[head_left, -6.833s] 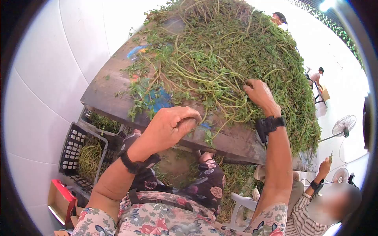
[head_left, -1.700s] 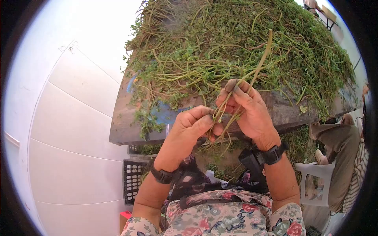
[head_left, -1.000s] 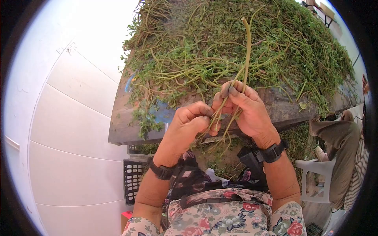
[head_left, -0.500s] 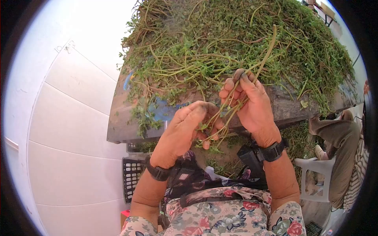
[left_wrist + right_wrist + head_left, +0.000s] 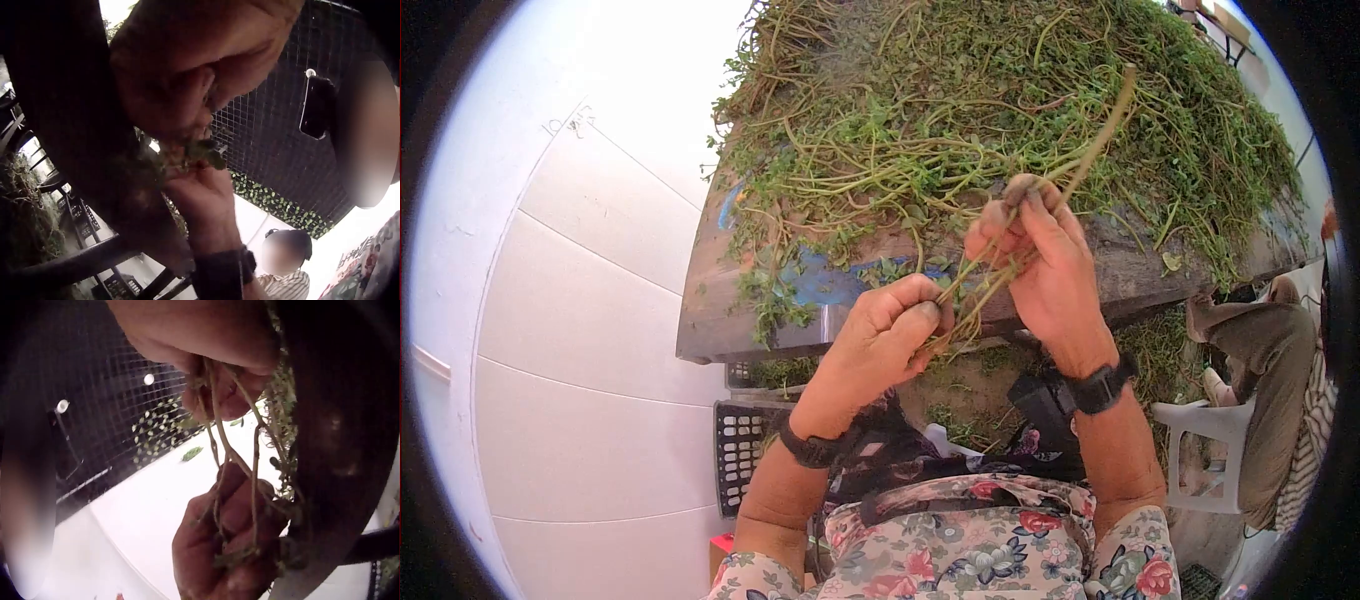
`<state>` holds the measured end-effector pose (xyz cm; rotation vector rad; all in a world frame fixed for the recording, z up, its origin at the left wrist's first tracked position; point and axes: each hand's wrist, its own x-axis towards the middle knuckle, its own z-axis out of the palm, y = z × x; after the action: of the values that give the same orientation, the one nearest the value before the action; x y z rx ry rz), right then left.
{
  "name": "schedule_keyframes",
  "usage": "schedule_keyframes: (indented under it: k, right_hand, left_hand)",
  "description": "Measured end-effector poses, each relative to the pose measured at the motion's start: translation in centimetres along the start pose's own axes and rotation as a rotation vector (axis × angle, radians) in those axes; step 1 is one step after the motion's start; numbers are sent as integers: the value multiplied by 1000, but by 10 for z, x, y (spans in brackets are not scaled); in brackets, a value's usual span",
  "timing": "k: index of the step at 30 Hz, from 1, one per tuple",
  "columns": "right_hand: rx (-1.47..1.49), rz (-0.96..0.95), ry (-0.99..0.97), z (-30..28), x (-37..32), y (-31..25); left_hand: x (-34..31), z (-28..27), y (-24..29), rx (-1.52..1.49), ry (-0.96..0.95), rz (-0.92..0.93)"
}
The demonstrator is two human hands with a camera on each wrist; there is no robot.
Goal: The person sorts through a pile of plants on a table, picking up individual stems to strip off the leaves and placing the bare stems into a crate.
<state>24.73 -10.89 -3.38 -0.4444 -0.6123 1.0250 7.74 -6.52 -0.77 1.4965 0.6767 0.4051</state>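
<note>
In the head view my right hand [image 5: 1050, 270] pinches a small bunch of leafy green stems [image 5: 1108, 130] between thumb and fingers. One thick, pale stem sticks up beyond that hand, leaning right over the pile. My left hand [image 5: 887, 328] grips the thinner lower ends, with its thumb against the curled fingers. From the right wrist, the branching stems [image 5: 215, 409] run between my right hand [image 5: 200, 334] and left hand [image 5: 219, 537]. In the left wrist view a few leaves [image 5: 209, 155] show beside dark, blurred fingers.
A large heap of green plants [image 5: 960, 120] covers most of the wooden table [image 5: 700, 325], its front edge just behind my hands. Below left stands a black plastic crate [image 5: 738, 450]. On the right are a white stool [image 5: 1205, 450] and a seated person's legs [image 5: 1265, 400].
Earlier, my right hand reached into the heap while the left was apart. Both came together on the stems. In the last half second my loosened left fingers closed on the lower ends.
</note>
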Motion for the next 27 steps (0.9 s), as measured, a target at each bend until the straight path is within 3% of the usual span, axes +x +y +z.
schedule_keyframes:
  k: [4, 9, 12, 13, 15, 17, 19, 21, 24, 27]
  right_hand:
    - [-143, -172, -36, 36, -23, -13]
    - [49, -139, -103, 38, -30, -27]
    - [-218, -218, -82, 51, -42, -30]
    - [-206, -235, -135, 51, -45, -29]
    - [-175, -160, -49, 61, -51, -34]
    - [-13, -246, -188, 63, -50, -52]
    - [127, -399, -279, 52, -38, -77]
    - [109, -432, -93, 47, -33, -89]
    - [106, -240, 14, 30, -29, -64]
    - [-30, -179, 54, 30, -35, -48]
  left_hand:
    - [-1, 9, -5, 28, 46, 137]
    - [-13, 28, -2, -117, -26, 6]
    - [-19, 30, -4, -50, -55, 82]
    - [-22, 31, -1, 3, -38, 114]
    - [-24, 27, -1, 35, 12, 107]
    - [-20, 19, -11, -8, 77, 33]
    - [-25, 7, -20, -442, 63, -1]
    - [-34, 7, -23, -709, 22, -69]
    - [-37, 23, -17, -634, 57, -18]
    - [-34, 19, -20, -636, 111, 6]
